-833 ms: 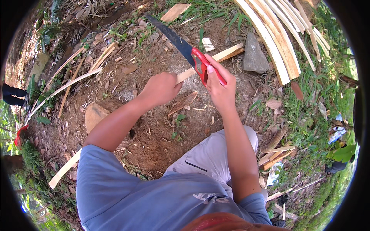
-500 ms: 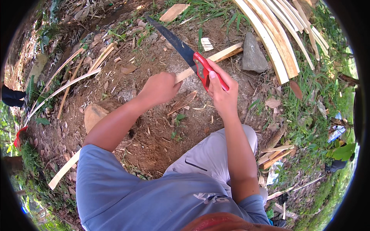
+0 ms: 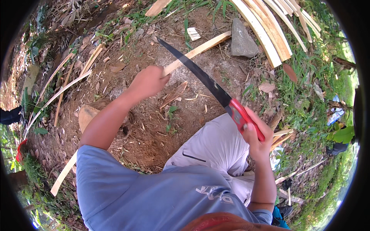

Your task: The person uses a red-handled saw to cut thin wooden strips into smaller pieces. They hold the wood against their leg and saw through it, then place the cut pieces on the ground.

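Observation:
My left hand is closed round a pale wooden strip, which runs from my fist up to the right toward a grey stone. A hand saw with a dark curved blade and a red handle is gripped in my right hand, above my right knee. Its blade lies across the strip just beyond my left fist, with the tip reaching past the strip's far side. The strip's other piece shows below my left elbow; whether it is the same strip, I cannot tell, as my arm hides the part between.
Beside the strip's far end sits the grey stone. Long pale boards lie at the upper right. Thin wooden strips rest on leaf litter at the left. A cut log stands by my left forearm. Wood chips dot the brown soil.
My right hand has drawn the saw back toward me, down and to the right, so more blade lies on the near side of the strip. My left hand still grips the strip.

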Tool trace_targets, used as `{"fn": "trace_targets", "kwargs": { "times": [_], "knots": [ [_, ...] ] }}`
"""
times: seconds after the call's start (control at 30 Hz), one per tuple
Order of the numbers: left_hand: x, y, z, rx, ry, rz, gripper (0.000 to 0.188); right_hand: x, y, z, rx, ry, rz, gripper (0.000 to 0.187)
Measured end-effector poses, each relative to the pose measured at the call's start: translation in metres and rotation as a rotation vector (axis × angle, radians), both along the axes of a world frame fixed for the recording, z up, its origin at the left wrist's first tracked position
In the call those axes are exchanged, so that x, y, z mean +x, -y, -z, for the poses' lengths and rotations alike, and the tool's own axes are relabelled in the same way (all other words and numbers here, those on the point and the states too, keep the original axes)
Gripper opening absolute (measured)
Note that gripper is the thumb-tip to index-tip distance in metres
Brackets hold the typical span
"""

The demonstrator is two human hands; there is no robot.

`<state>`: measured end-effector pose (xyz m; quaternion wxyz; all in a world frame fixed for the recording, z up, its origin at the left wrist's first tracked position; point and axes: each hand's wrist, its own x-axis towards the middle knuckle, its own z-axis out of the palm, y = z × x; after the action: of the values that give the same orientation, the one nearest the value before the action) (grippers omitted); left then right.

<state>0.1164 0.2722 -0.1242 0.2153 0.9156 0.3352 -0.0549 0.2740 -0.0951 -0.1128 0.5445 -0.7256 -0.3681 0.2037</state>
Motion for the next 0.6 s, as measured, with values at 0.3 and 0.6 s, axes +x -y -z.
{"fn": "trace_targets", "kwargs": {
  "times": [0.3,0.6],
  "knots": [
    [0.005,0.0,0.002,-0.016,-0.005,0.006,0.047,-0.082,0.237,-0.05,-0.183,0.094,0.442,0.058],
    [0.008,0.018,0.002,0.277,-0.112,-0.064,0.05,-0.084,0.234,0.032,0.214,-0.046,0.529,0.072]
  ]
}}
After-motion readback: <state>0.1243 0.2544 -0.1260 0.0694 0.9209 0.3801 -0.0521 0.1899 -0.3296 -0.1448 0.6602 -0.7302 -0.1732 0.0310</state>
